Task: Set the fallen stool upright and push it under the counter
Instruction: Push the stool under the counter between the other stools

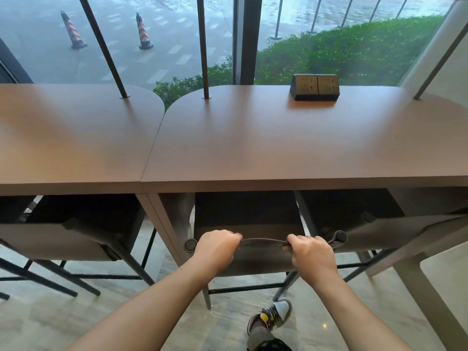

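Observation:
The stool [253, 219] stands upright on its thin dark legs, its dark seat partly beneath the brown counter [253, 148]. Its low backrest faces me, a curved top rail running between two round end caps. My left hand [215, 249] is closed over the left part of that rail. My right hand [312, 254] grips the right part. Both forearms reach forward from the bottom of the view. The front of the seat is hidden under the counter.
Another stool [76, 231] sits under the counter on the left and a third [379, 224] on the right. A slanted counter leg [162, 224] stands just left of my stool. A black socket box [315, 87] rests on the counter. My shoe [272, 315] is on the tiled floor.

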